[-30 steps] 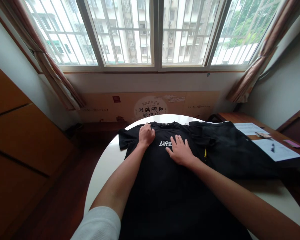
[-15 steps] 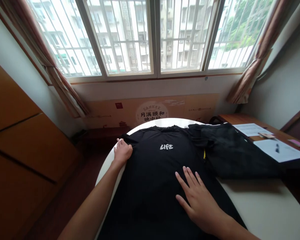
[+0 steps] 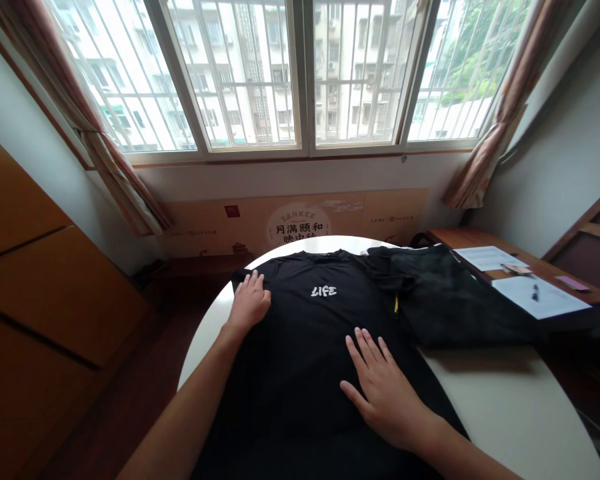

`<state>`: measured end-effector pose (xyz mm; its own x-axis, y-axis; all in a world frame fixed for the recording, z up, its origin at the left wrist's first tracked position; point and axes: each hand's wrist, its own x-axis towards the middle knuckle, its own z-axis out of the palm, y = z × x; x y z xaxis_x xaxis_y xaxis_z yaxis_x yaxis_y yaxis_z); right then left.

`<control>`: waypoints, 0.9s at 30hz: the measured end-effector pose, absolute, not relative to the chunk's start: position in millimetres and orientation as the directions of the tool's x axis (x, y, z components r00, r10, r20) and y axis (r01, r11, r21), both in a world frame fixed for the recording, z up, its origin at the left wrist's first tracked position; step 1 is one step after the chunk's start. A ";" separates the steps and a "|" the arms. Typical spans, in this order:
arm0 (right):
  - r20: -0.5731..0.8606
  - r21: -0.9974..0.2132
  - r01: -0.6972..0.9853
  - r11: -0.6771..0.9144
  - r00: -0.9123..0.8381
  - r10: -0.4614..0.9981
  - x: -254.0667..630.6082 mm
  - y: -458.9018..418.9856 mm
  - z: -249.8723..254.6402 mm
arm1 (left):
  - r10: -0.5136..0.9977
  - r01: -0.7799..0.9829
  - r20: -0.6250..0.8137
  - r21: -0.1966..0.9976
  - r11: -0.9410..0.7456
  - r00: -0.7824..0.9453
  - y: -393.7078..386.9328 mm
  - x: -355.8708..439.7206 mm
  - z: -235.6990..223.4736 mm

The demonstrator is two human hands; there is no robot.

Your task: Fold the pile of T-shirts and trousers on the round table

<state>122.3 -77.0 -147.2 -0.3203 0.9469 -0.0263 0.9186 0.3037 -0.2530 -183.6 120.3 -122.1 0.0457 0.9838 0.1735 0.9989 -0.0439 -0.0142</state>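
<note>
A black T-shirt [image 3: 305, 347] with white "LIFE" lettering lies spread flat on a round white table [image 3: 505, 413]. My left hand [image 3: 249, 305] rests on its left sleeve near the table's left edge, fingers stretched out flat. On the shirt's lower middle my right hand [image 3: 383, 393] lies palm down with fingers spread. Neither hand holds anything.
More black clothing [image 3: 445, 300] is piled at the shirt's right. A wooden desk [image 3: 485, 239] on the right carries papers [image 3: 540, 297] and a pen. Printed cardboard [image 3: 300, 220] leans under the window. Wooden cabinets [image 3: 40, 293] stand on the left.
My left hand slid from the shirt's collar area out to the left sleeve. My right hand moved from beside the lettering down toward me along the shirt.
</note>
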 end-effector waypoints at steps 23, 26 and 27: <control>0.021 -0.377 0.847 -0.374 0.412 0.911 255.2 127.4 -72.4 | 0.997 1.000 0.071 0.031 0.005 -0.008 118.0 -182.3 -142.2; 0.025 -0.460 0.801 -0.383 0.442 0.896 269.8 139.2 -57.7 | 0.998 0.999 0.066 0.042 -0.005 0.002 119.5 -184.2 -142.4; 0.033 -0.499 0.785 -0.367 0.441 0.897 274.9 142.1 -52.9 | 0.998 0.999 0.058 0.044 -0.004 0.002 120.0 -184.6 -142.5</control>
